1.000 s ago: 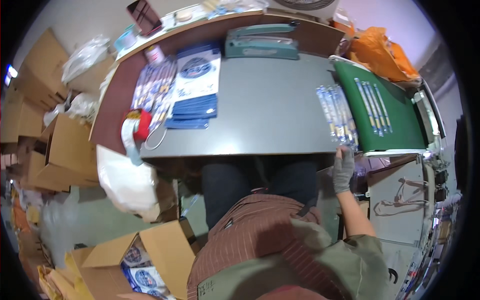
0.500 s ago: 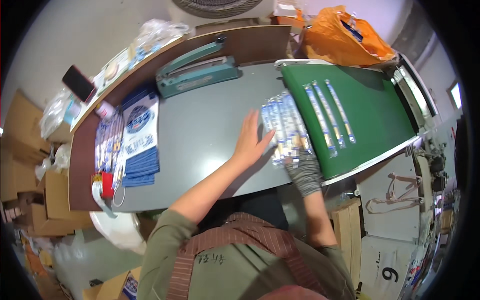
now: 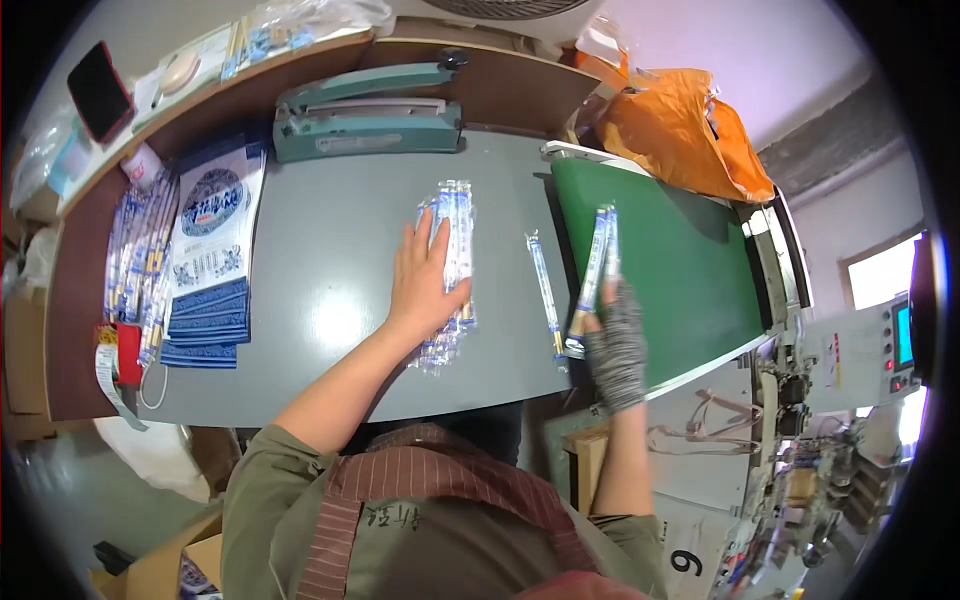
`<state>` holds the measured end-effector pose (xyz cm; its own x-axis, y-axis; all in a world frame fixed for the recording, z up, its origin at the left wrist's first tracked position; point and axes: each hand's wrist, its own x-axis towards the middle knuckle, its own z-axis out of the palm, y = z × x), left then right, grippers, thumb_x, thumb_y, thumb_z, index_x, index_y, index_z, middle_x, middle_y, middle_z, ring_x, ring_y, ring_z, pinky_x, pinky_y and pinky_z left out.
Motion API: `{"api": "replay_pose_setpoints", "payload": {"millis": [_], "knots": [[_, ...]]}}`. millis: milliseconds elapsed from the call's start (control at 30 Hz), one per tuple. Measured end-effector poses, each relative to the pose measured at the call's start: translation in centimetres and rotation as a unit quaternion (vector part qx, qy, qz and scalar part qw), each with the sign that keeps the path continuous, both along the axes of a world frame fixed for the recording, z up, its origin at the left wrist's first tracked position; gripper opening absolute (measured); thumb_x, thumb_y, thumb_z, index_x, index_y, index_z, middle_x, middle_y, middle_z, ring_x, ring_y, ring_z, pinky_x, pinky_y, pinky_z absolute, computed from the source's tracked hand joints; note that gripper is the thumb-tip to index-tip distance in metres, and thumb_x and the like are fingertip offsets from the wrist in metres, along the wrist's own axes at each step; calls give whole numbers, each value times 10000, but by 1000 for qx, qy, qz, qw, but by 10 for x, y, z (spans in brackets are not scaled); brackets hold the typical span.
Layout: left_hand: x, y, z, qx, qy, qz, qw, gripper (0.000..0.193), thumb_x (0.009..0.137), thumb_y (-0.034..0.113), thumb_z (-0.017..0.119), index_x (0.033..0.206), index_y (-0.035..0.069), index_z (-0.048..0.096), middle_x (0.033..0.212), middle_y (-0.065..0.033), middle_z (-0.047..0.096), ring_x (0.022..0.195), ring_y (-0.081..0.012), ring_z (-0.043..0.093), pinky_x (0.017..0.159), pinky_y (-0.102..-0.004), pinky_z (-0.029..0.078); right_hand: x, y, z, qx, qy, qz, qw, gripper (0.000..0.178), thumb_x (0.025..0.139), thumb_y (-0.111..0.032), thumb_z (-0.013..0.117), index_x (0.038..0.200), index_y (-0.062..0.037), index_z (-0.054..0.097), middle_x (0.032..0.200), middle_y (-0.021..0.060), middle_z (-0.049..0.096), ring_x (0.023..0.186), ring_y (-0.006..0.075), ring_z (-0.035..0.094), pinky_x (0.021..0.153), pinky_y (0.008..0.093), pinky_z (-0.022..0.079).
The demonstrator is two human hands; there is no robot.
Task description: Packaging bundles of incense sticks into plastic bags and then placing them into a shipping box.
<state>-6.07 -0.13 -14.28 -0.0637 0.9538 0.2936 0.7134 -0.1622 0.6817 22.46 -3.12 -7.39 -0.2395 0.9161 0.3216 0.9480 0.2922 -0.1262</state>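
Observation:
My bare left hand (image 3: 425,285) lies flat with fingers stretched over a bundle of wrapped chopsticks (image 3: 459,230), slim sticks in clear film with blue print, on the grey table. A single wrapped chopstick pack (image 3: 545,295) lies apart, right of the bundle. At the green belt's left edge, my right hand (image 3: 612,340), in a grey striped fingerless glove, pinches wrapped chopsticks (image 3: 595,265) between thumb and fingers. Their upper ends point away from me. The glove hides part of the grip.
The grey table (image 3: 340,220) meets a green conveyor belt (image 3: 680,270) on the right. A teal bag sealer (image 3: 370,130) stands at the back. Blue-and-white printed bags (image 3: 212,240) and more wrapped packs (image 3: 135,250) lie left. An orange bag (image 3: 670,130) sits behind the belt.
My left hand has slid the bundle left, away from the belt. My right hand has left the bundle and moved to packs at the belt's edge. The view has shifted too.

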Motion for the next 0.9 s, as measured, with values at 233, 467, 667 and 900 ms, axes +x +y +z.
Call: {"api": "replay_pose_setpoints", "payload": {"millis": [233, 467, 667, 900], "knots": [[-3, -4, -5, 84, -71, -15, 994, 708, 867, 402, 611, 1408, 19, 360, 1525, -213, 177, 1387, -454, 164, 1105, -530, 199, -74, 33, -53, -59, 192, -98, 975, 587, 913, -366, 557, 1359, -7, 428, 1401, 251, 407, 1288, 395, 398, 1079, 400, 322], [-13, 5, 4, -14, -279, 4, 960, 807, 891, 376, 587, 1433, -76, 196, 1507, -271, 166, 1395, -414, 180, 1135, -448, 192, -97, 70, -85, -73, 9, -150, 986, 690, 931, -513, 426, 1408, -17, 361, 1417, 245, 394, 1323, 378, 374, 1095, 425, 299], [-20, 7, 6, -23, -318, 16, 948, 827, 884, 365, 590, 1433, -92, 174, 1502, -276, 183, 1407, -377, 182, 1137, -415, 199, -39, 81, -76, -156, 211, -281, 923, 808, 929, -615, 319, 1443, 8, 282, 1449, 264, 332, 1353, 364, 327, 1135, 394, 240], [-24, 3, 29, -171, -522, -11, 835, 861, 864, 434, 623, 1494, 64, 167, 1486, -264, 265, 1382, -318, 308, 1130, -287, 224, -108, 71, -66, -119, 122, -145, 975, 731, 923, -592, 371, 1465, -108, 287, 1459, 198, 358, 1368, 369, 298, 1121, 484, 243]]}}
